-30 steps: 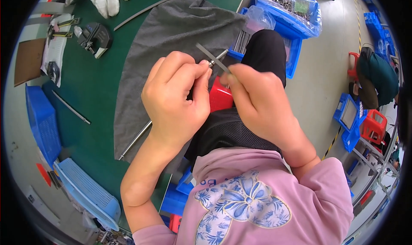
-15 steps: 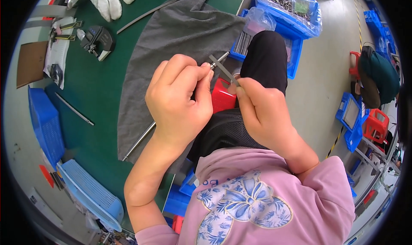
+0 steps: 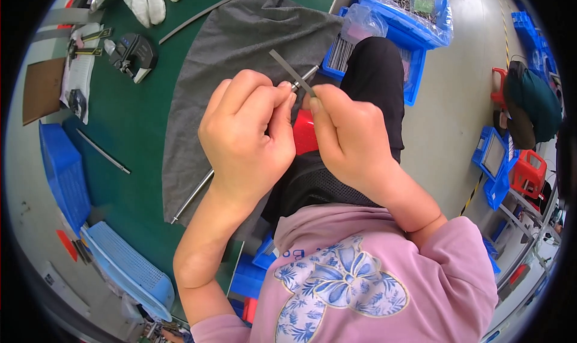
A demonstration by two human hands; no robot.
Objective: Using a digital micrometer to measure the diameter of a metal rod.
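A thin, shiny metal rod (image 3: 193,197) slants up and to the right, its stepped far end showing past my fingertips. My left hand (image 3: 249,127) is closed round it, thumb and forefinger pinching near that end. Between the thumb and bent forefinger of my right hand (image 3: 354,136) is a narrow, flat grey strip (image 3: 290,69). The strip crosses the rod near its stepped end, with its free end pointing up and left. Whether the two touch is hard to make out. Beneath both hands lies a dark grey cloth (image 3: 207,84), spread over the green table (image 3: 129,196).
Farther back are a long grey strip (image 3: 210,11), a white glove (image 3: 150,0) and a dark micrometer-like gauge (image 3: 135,57). Another rod (image 3: 103,151) lies at left, near blue baskets (image 3: 129,265). Blue bins (image 3: 415,91) with metal parts stand beyond my knee; a red stool (image 3: 528,175) is far right.
My right hand has moved left and slightly up, pushing the strip farther across the rod. My left hand keeps hold of the rod almost in place.
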